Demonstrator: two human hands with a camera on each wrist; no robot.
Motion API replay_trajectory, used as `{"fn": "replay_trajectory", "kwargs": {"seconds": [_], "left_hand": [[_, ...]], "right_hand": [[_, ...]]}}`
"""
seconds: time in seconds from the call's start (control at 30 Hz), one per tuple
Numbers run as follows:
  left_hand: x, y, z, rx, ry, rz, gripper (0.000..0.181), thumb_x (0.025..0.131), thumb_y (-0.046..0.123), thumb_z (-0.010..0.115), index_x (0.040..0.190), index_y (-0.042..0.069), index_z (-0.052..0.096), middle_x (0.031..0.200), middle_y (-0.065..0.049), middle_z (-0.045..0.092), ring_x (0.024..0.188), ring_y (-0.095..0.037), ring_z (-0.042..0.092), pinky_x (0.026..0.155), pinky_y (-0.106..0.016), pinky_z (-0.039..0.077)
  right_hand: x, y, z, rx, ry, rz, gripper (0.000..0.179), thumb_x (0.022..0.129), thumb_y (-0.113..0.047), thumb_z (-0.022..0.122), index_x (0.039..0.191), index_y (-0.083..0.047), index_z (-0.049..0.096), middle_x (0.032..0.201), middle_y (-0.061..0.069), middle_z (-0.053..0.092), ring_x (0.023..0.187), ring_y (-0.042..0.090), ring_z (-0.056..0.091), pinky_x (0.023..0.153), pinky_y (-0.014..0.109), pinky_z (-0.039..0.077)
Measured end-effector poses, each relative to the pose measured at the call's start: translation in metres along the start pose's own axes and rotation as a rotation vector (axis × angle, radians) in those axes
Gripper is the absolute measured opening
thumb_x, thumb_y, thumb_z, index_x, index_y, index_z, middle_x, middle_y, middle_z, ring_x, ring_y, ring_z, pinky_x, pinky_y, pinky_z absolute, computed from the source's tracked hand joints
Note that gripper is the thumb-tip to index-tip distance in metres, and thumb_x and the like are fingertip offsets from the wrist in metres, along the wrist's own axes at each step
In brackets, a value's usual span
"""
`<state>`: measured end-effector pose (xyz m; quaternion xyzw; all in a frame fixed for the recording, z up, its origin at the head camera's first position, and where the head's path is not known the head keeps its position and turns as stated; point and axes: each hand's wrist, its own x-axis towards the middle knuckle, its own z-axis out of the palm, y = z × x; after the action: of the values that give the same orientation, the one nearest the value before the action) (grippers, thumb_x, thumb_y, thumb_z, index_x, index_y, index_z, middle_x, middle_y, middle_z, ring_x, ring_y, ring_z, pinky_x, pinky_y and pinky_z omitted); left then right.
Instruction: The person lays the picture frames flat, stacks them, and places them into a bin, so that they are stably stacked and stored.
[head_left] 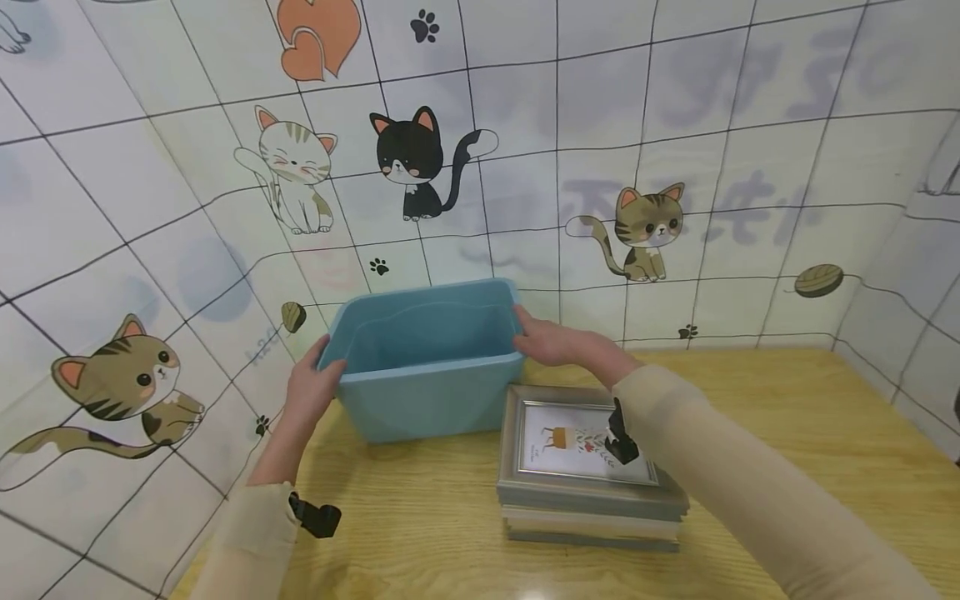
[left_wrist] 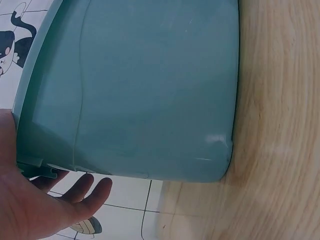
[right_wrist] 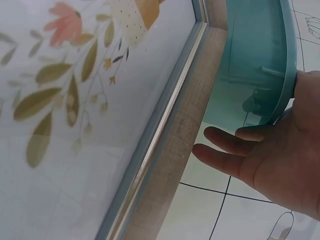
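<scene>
A blue plastic bin (head_left: pixel 431 392) stands on the wooden table against the tiled wall, its open top facing up. At its left end, my left hand (head_left: pixel 313 383) grips the rim. The left wrist view shows the thumb side of the left hand (left_wrist: pixel 35 205) at the rim and the fingers curving beneath it. My right hand (head_left: pixel 555 340) holds the opposite end by the rim. In the right wrist view the right hand (right_wrist: pixel 280 155) has its fingers under the rim, beside the bin wall (right_wrist: pixel 250 55).
A stack of picture frames (head_left: pixel 592 521) lies right of the bin, below my right forearm. The top frame (head_left: pixel 558 442) holds a floral print. Wood-grain tabletop (head_left: pixel 420 517) extends around both. Behind rises a wall (head_left: pixel 525 208) with cat drawings.
</scene>
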<state>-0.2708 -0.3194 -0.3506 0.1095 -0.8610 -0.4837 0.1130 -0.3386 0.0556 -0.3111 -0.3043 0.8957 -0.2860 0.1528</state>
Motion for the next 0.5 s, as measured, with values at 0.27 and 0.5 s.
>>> {"fn": "replay_trajectory", "kwargs": {"seconds": [0.27,0.5], "left_hand": [[0.009,0.007,0.012,-0.108,-0.079,-0.016,0.075,0.102,0.020,0.051,0.166,0.017,0.014,0.165,-0.027,0.018,0.145,-0.049,0.030,0.106,-0.060,0.042],[0.011,0.014,0.019,-0.156,-0.107,0.002,0.075,0.103,0.020,0.052,0.167,0.017,0.013,0.165,-0.026,0.017,0.146,-0.046,0.029,0.109,-0.058,0.040]], "right_hand": [[-0.008,0.009,-0.005,0.015,0.001,0.030,0.073,0.107,-0.021,0.028,0.156,0.010,-0.017,0.166,0.027,-0.013,0.154,0.039,-0.001,0.123,0.049,0.008],[-0.014,0.016,-0.010,0.035,0.016,0.042,0.073,0.107,-0.022,0.029,0.156,0.009,-0.016,0.166,0.027,-0.014,0.154,0.039,-0.004,0.123,0.050,0.007]]}}
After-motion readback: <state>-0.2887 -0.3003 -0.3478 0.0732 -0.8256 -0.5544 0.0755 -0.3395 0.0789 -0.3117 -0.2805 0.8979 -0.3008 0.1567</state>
